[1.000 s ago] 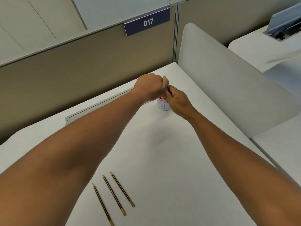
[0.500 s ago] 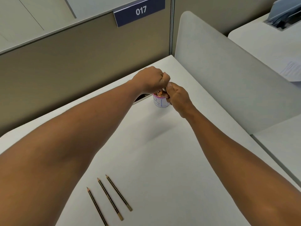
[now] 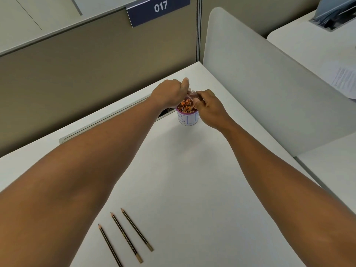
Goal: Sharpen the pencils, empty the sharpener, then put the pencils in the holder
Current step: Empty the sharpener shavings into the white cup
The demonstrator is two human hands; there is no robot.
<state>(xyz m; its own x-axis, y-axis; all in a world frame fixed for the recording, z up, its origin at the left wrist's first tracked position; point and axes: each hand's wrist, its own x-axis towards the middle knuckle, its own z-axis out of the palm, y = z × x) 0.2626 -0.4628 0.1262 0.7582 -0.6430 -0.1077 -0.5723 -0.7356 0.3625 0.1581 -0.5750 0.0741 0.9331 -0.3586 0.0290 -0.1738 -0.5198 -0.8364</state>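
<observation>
Cup [image 3: 187,117] labelled perhaps "BIN", sign [image 3: 158,9] "017"

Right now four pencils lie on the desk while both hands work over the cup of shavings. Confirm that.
Not quite: the head view shows three pencils, not four, lying on the desk. The left hand and right hand do work over the cup of shavings.

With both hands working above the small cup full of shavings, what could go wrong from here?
1. The cup looks heaped with shavings, so more may spill onto the desk.
2. The left hand and right hand crowd its rim and could tip it.
3. The three pencils lie near the desk's front edge, where a returning arm might knock them.
</observation>
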